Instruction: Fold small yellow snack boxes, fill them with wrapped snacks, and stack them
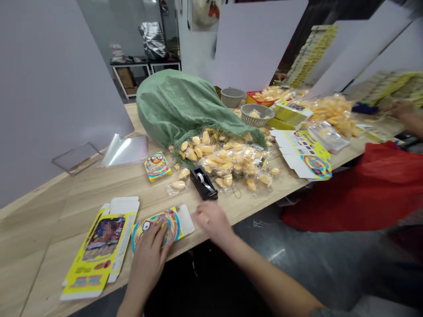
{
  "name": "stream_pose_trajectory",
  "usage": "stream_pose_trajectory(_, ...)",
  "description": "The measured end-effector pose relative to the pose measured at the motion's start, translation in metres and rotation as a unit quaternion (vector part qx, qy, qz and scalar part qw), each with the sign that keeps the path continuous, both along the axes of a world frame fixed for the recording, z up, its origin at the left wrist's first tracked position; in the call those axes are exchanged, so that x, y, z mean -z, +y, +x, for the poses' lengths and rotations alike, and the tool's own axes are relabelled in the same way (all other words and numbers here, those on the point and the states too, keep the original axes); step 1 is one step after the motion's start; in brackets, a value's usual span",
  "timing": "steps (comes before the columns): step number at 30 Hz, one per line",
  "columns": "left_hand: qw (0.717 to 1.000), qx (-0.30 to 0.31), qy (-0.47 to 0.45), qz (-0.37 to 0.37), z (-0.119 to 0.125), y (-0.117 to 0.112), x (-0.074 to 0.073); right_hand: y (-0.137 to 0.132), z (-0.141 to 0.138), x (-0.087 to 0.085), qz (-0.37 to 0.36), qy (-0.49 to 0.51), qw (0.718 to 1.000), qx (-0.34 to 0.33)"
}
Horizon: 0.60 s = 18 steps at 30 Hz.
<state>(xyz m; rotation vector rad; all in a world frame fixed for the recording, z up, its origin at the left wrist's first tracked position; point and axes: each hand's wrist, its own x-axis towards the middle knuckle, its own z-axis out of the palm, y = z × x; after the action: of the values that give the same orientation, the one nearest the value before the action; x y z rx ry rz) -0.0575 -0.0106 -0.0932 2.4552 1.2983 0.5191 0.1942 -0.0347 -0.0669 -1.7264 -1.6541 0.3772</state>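
My left hand (150, 246) lies over a small printed cardboard box (173, 226), fingers across its top and thumb along its near edge, holding it against the table. A white flap sticks out at the box's right end. Just right of this flap is my right hand (213, 220), its fingers curled in a pinch; what is in them, if anything, is hidden. Beyond it stands a black tape dispenser (204, 182) with a roll of clear tape. To the left lies a flattened yellow box (99, 251). A closed printed box (157, 166) rests further back.
A green sack (185, 103) spills yellowish wrapped pieces (228, 158) onto the wooden table (42, 246). Plastic sheets (125, 149) lie at the left. Another opened carton (306, 154), grey baskets (257, 115) and a red-rimmed tray (254, 97) are at the right. A co-worker's hand (401, 110) shows there.
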Motion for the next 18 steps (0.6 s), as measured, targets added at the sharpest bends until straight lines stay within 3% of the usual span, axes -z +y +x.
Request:
stream_pose_trajectory(1,1.000,0.014,0.018,0.022,-0.001,0.000,0.005,0.007,0.024,0.000,-0.025,-0.004,0.992,0.123)
stream_pose_trajectory(3,0.998,0.027,0.027,0.046,-0.001,0.003,0.007,0.024,0.070,0.004,-0.034,-0.019,0.971,0.234)
stream_pose_trajectory(5,0.998,0.038,0.012,0.045,0.005,0.009,-0.002,0.039,0.100,0.016,-0.041,-0.030,0.957,0.284)
stream_pose_trajectory(7,0.998,0.046,-0.026,0.047,0.025,0.017,-0.019,0.048,0.111,0.033,-0.056,-0.035,0.956,0.287)
stream_pose_trajectory(9,0.994,0.056,-0.070,0.054,0.063,0.027,-0.040,0.050,0.108,0.048,-0.067,-0.034,0.959,0.273)
stream_pose_trajectory(12,0.989,0.101,-0.103,0.044,0.147,0.049,-0.061,0.045,0.100,0.060,-0.063,-0.018,0.963,0.263)
stream_pose_trajectory(15,0.986,0.100,-0.136,0.004,0.232,0.081,-0.064,0.038,0.105,0.061,-0.037,0.137,0.958,0.248)
stream_pose_trajectory(18,0.980,0.081,-0.180,-0.021,0.279,0.112,-0.059,0.030,0.124,0.053,-0.026,0.278,0.929,0.244)
